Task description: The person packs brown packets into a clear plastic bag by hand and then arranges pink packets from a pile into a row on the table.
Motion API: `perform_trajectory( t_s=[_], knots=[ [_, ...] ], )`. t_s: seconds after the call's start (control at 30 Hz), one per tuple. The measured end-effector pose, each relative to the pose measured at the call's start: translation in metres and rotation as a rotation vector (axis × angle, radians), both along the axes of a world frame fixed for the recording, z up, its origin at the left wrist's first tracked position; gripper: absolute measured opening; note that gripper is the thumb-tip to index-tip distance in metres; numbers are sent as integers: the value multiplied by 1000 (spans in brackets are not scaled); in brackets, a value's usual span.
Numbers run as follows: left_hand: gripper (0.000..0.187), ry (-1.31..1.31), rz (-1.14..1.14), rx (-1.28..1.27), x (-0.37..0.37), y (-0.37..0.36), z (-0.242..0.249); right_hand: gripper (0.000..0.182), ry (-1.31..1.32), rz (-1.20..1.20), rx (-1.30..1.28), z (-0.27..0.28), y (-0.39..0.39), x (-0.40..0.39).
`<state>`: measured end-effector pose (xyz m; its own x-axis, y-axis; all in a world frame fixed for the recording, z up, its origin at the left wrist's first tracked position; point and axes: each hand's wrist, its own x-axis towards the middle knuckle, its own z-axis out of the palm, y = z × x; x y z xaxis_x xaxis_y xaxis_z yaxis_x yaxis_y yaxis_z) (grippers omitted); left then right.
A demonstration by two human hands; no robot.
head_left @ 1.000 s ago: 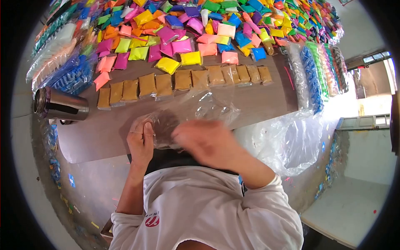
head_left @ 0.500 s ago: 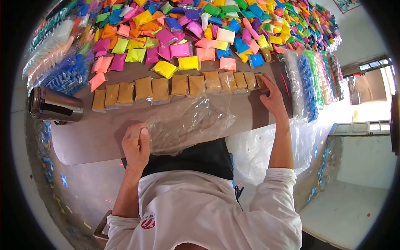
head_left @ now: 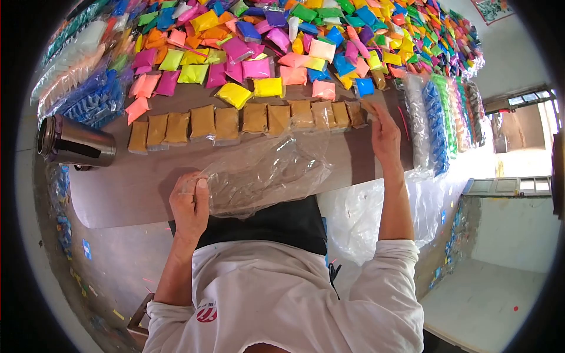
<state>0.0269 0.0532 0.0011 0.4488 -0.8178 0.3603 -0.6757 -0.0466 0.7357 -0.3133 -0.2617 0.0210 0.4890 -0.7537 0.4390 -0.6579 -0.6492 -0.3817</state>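
A long, crumpled clear plastic bag (head_left: 268,176) is gripped at its left end between the thumb and fingers of my left hand (head_left: 189,203). The bag stretches to the right over the table's front edge. Behind it, several flat brown packets (head_left: 255,119) stand side by side in a row across the table. At the right end of that row, my right hand (head_left: 385,138) is closed around the last brown packet (head_left: 366,107), most of which the fingers hide. The fingertips there are slightly blurred.
A big heap of colourful packets (head_left: 256,69) covers the back of the table (head_left: 129,194). A steel flask (head_left: 85,141) lies at the left, near bagged blue packets (head_left: 97,103). Long strips of packets (head_left: 434,126) line the right edge. Clear plastic sheeting (head_left: 359,220) hangs below.
My right hand has turned and closed at the row's end, and the last packet is now mostly hidden by it. My left hand still grips the bag, barely moved.
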Motion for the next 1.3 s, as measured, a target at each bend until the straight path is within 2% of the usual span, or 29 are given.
perform_trajectory(
  t_s=[0.13,0.23,0.33,0.63,0.73,0.83,0.9,0.97,1.03,1.1,1.17,1.2,1.3],
  knots=[
    [22,1,-5,-7,0,-1,0,51,26,186,103,8,10,11],
    [22,5,-2,-7,0,0,-2,61,38,208,153,9,10,10],
    [23,15,5,2,-1,-1,1,62,117,138,127,8,6,14],
    [22,19,11,-7,-1,-2,4,50,272,153,37,18,-14,28],
    [22,17,17,-9,-2,-1,4,49,200,173,12,16,-17,29],
    [20,39,27,-12,-2,1,2,45,32,-60,112,16,-20,11],
    [19,55,25,-11,-1,1,0,42,-331,-61,300,24,-13,-7],
    [17,62,24,-10,0,1,-1,41,-621,-138,511,65,33,9],
    [16,65,33,7,0,1,-3,41,-674,-159,503,89,72,17],
    [16,70,34,9,0,0,-3,42,-490,16,529,108,114,29],
    [16,87,28,-8,0,0,-3,43,-502,107,659,109,153,59],
    [18,82,28,-14,0,0,-2,43,-346,146,604,97,161,64],
    [24,88,19,-37,-1,0,0,37,-93,267,752,92,183,111]
  ],
)
